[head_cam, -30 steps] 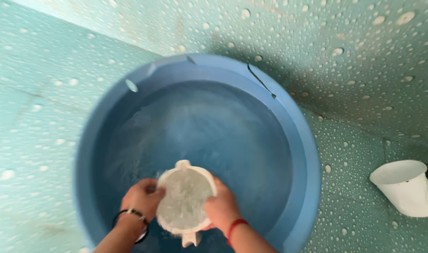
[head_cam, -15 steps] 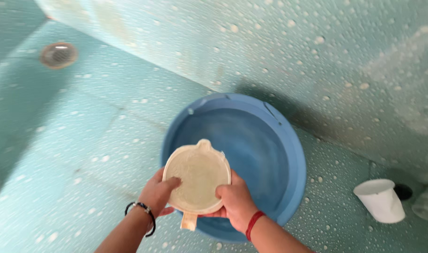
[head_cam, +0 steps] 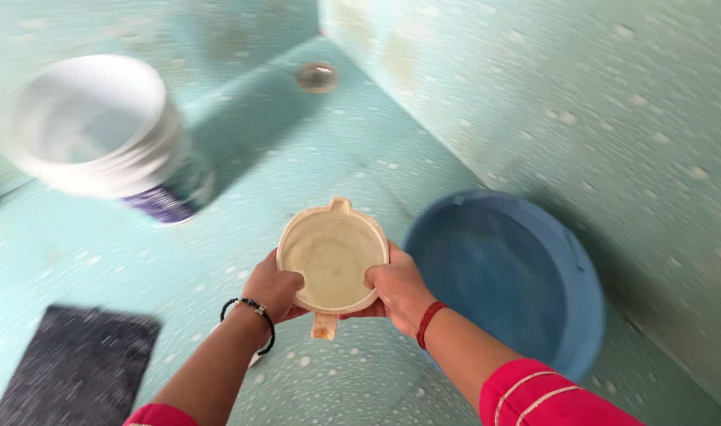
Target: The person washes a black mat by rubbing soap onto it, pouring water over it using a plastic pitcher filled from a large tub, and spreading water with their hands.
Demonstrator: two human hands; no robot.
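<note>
Grip first: my left hand (head_cam: 272,289) and right hand (head_cam: 398,290) both clasp the rim of a cream plastic jug (head_cam: 332,255), thumbs hooked inside, holding it level and mouth-up above the floor (head_cam: 100,260), presumably to keep the contents in. Spout points away, handle toward me. Just right sits a round blue basin (head_cam: 581,292). Beyond, left, a white bucket (head_cam: 100,130). Near left, a dark mat (head_cam: 76,363). Floor is speckled turquoise, with a drain (head_cam: 317,76).
</note>
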